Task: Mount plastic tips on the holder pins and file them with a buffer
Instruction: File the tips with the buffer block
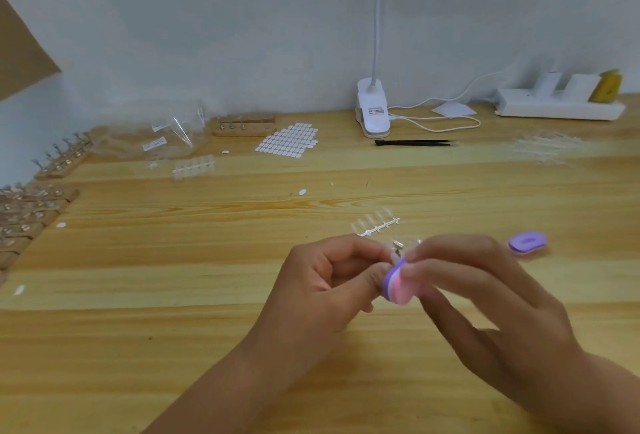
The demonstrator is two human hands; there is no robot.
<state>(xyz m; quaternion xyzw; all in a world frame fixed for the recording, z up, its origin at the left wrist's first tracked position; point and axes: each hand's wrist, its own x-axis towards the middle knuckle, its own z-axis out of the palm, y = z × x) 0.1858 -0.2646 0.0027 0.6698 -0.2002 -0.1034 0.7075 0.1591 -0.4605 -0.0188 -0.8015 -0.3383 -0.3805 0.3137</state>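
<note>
Head camera's on my screen now. Where's the tip?

— Raised off the table [138, 295], between both hands. I read the left hand [329, 281] as pinching a small metal holder pin [397, 245] between thumb and forefinger. The plastic tip [394, 255] on it is a pale, blurred sliver, so I can't swear to how it's seated.

— And the buffer?

— The right hand [485, 295] pinches the buffer [398, 284] just right of the left fingertips, its upper end against the tip. Its long axis runs down the view towards me, edge-on: purple, white and pink layers, soft-looking, with rounded ends. The right hand is smeared, so I'd judge filing is under way.

— What does the next stroke turn on?

— Holding that upper edge on the tip, which lies above and just left of the right fingers. It's thin, clear plastic and will likely flex.

— Spares?

— A strip of clear tips [375, 224] lies just beyond the hands. A second purple buffer [527, 243] sits to the right, nearer the right hand.
</note>
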